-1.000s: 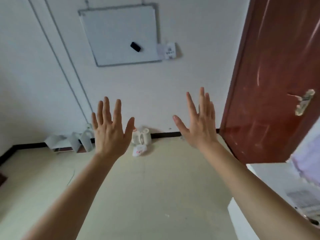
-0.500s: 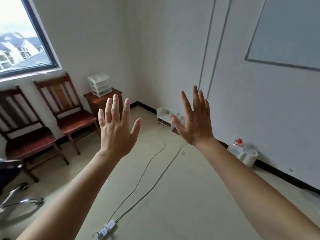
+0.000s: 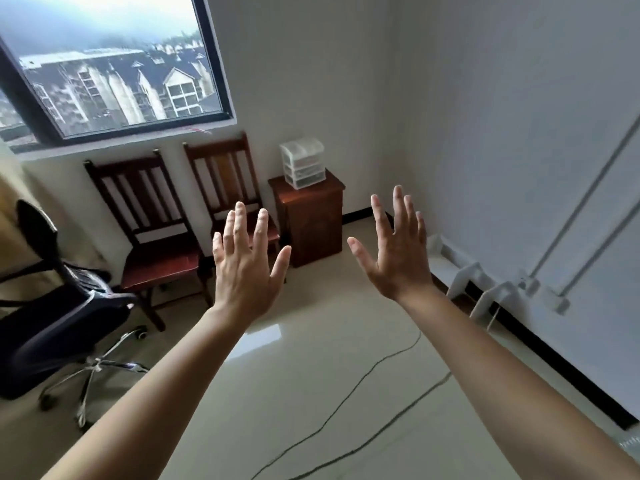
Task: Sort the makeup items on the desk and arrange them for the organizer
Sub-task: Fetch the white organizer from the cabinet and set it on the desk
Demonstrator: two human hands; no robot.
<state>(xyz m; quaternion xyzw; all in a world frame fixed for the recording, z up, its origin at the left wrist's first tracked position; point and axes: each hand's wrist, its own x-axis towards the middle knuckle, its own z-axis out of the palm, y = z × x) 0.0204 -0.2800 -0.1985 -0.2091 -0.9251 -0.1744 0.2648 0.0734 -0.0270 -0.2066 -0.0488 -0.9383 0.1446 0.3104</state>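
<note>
Floor (image 3: 311,393): pale and glossy; we see it running from the near edge to the far wall.
Right wall (image 3: 502,133): plain white, with a dark skirting along its foot.
Window (image 3: 114,64): far left, dark frame; we see grey-roofed buildings through it.
Office chair (image 3: 52,323): black, on a chrome wheeled base, at the left edge.
Wooden chairs: we count two under the window, side by side, a left one (image 3: 149,216) and a right one (image 3: 221,174), both dark with slatted backs.
Cabinet (image 3: 311,220): small, dark wood, in the far corner just right of the chairs.
Left hand (image 3: 246,271): raised in mid-air before us, back toward us, fingers straight and spread, grasping nothing.
Right hand (image 3: 398,258): raised level with the left and apart from it, fingers likewise straight and released, touching nothing.
White rack (image 3: 464,271): low, on the floor against the right wall.
Drawer organizer (image 3: 303,162): clear plastic, stacked drawers, standing on top of the cabinet, far from both hands; we cannot tell its contents.
Cables (image 3: 346,396): two thin dark lines across the near floor.
Socket box (image 3: 561,304): white, low on the right wall, fed by slanting conduits (image 3: 588,202).
</note>
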